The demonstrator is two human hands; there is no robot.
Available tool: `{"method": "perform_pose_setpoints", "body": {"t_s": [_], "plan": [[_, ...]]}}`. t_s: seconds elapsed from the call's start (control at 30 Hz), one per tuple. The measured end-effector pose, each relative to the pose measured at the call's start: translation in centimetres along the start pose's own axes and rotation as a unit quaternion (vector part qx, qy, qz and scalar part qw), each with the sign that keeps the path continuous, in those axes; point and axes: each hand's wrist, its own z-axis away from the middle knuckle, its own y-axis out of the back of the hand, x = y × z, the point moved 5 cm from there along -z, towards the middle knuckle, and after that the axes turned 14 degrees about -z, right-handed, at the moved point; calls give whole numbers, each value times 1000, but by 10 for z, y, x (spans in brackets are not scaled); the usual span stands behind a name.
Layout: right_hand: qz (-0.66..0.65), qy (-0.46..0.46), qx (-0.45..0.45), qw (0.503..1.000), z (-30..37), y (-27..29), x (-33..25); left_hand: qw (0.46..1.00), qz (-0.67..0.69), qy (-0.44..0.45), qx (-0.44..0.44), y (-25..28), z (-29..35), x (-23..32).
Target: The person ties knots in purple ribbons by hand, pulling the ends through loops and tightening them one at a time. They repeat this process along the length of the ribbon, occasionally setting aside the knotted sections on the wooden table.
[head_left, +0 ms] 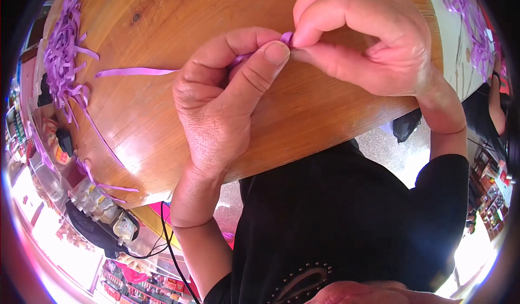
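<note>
A thin purple ribbon (142,72) is pinched between both my hands above the wooden table. Its loose tail sticks out to the left from behind my left hand (222,93). That hand is closed, with thumb and forefinger pressed on the ribbon near a small loop (287,37). My right hand (368,41) meets it at the same spot, its thumb and forefinger tips pinched together at the loop. The part of the ribbon inside the left fist is mostly hidden, and whether the loop is knotted I cannot tell.
A heap of purple ribbons (65,60) lies along the table's left edge, with several strands trailing toward me. More purple ribbons (471,28) lie on a pale surface at the far right. The wooden table (303,114) has a curved near edge. Black cables (165,233) hang at the lower left.
</note>
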Motion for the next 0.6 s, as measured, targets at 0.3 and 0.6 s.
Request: {"method": "perform_pose_setpoints", "body": {"t_s": [0.3,0.6], "plan": [[-247,14,-3,969,7,-7,32,998,-60,-33,11,-5,7,8],[-318,-85,37,944,7,1,39,999,-28,-23,23,0,3,5]]}}
